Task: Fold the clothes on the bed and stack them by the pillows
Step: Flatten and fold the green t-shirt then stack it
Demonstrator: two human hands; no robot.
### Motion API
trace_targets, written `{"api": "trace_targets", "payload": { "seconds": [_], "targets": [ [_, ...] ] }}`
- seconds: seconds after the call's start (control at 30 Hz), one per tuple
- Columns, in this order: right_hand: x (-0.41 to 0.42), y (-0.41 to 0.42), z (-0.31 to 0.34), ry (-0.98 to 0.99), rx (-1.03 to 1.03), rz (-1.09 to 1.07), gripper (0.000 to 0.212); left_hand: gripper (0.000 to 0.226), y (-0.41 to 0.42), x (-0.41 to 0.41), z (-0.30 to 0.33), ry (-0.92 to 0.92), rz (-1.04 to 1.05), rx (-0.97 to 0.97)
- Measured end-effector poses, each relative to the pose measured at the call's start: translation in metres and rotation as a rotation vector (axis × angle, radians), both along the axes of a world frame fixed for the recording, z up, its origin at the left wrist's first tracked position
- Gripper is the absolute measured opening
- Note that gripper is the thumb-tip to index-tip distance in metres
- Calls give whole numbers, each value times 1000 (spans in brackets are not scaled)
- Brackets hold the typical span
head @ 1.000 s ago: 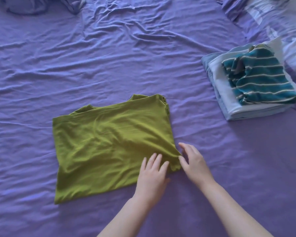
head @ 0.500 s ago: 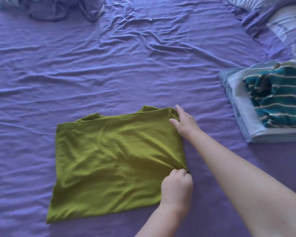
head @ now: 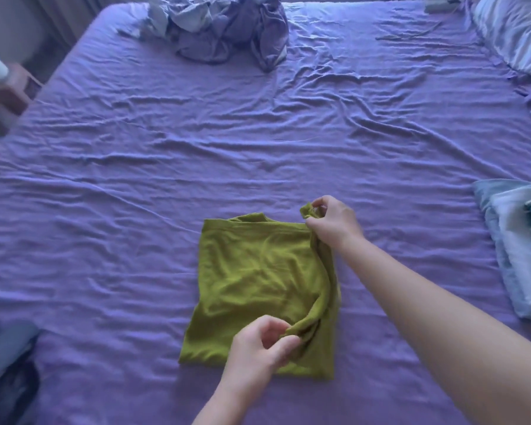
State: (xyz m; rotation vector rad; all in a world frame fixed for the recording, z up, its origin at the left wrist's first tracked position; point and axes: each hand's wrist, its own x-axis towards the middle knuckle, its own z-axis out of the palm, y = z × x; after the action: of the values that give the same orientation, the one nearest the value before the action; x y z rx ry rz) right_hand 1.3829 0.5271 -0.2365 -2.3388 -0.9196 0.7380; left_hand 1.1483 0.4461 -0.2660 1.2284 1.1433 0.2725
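Pinching the green shirt's (head: 258,277) right edge, the left hand (head: 258,348) holds its near corner and the right hand (head: 334,223) its far corner. To fold neatly, both should carry that edge leftward together, level, onto the left edge.

A home bedroom: 1 wide bed (head: 258,133) (wrinkled purple sheet), a pillow (head: 515,35), heaped laundry (head: 224,29).
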Motion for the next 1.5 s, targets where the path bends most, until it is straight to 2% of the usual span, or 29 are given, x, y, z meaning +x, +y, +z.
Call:
{"api": "trace_targets", "payload": {
  "seconds": [0.27, 0.47, 0.53, 0.63, 0.7, 0.77, 0.83, 0.9, 0.97, 1.03, 1.1, 1.2, 1.27, 1.4, 1.5],
  "targets": [
    [-107, 55, -6, 6, 67, 160, 50, 11, 21, -97, -9, 142, 158, 6],
    [-153, 79, -23, 34, 93, 164, 51, 8, 27, -132, -20, 163, 253, -18],
    [-160, 84, -30, 88, 76, 227, 54, 7, 30, -138, -22, 196, 234, 6],
    [-162, 74, -43, 125, 34, 388, 55, 10, 38, -137, -29, 392, 146, 229],
    [-155, 56, -48, 87, 60, 448, 51, 8, 47, -127, -27, 450, 167, 404],
    [-141, 33, -52, -17, 88, 511, 50, 27, 58, -107, -26, 442, 148, 485],
    [-124, 7, -58, -184, 58, 547, 50, 47, 70, -83, -26, 471, 93, 476],
    [-107, -20, -63, -324, 1, 467, 52, 64, 84, -59, -27, 505, 95, 401],
    [-96, -44, -67, -325, -41, 285, 57, 77, 98, -39, -29, 568, 109, 305],
    [-94, -58, -69, -147, -43, 93, 64, 83, 110, -24, -32, 639, 110, 240],
    [-99, -62, -72, 29, -31, -57, 66, 77, 121, -15, -35, 652, 155, 152],
    [-108, -56, -77, 110, -18, -165, 64, 60, 130, -15, -38, 643, 204, 93],
    [-111, -49, -76, 179, 6, -234, 53, 51, 132, -19, -39, 566, 209, 94],
    [-107, -47, -61, 325, 75, -314, 12, 44, 126, -23, -28, 382, 195, 154],
    [-99, -55, -44, 364, 144, -319, 9, 46, 120, -18, -12, 327, 179, 176]
  ]
}}
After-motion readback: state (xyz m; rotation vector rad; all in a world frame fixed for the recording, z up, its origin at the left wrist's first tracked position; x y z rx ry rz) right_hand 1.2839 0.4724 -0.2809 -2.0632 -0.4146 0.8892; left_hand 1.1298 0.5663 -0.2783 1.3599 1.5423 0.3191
